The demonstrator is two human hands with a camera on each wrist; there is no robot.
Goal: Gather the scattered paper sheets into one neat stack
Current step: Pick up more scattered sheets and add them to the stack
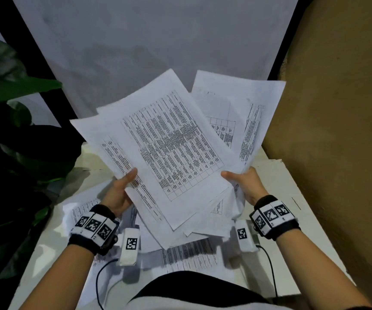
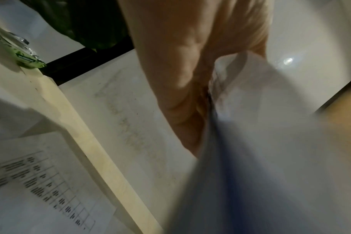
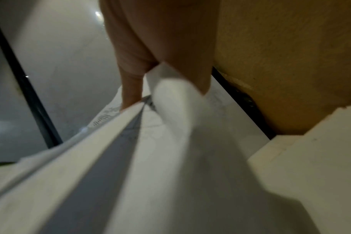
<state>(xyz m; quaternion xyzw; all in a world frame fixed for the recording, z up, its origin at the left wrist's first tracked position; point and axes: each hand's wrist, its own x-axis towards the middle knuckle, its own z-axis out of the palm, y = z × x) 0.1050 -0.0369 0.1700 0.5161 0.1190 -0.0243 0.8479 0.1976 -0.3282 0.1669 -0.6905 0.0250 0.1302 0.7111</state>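
At nine o'clock in the head view stood a dark-leaved plant (image 1: 12,121), just beside the left edge of the white table (image 1: 292,198). Nearer, at seven o'clock, a few printed sheets (image 1: 82,209) lay loose on the table beneath the left wrist, and the left wrist view showed one of them, a sheet with a ruled grid (image 2: 40,190), flat by the table's pale edge.

The left hand (image 1: 119,191) grasped the left edge of the fanned bundle of paper sheets (image 1: 171,148), thumb on top and fingers underneath. The bundle was held up off the table at the centre, tilted and uneven, its pages splayed toward twelve and one o'clock, with printed tables facing up.

Below it, at six o'clock, more printed sheets (image 1: 189,253) lay on the table near the person's body.

The right hand (image 1: 245,182) gripped the bundle's right lower edge, thumb over the top page; the right wrist view showed paper pinched between thumb and fingers (image 3: 130,88). At three o'clock a tan wall (image 1: 341,130) met the table.
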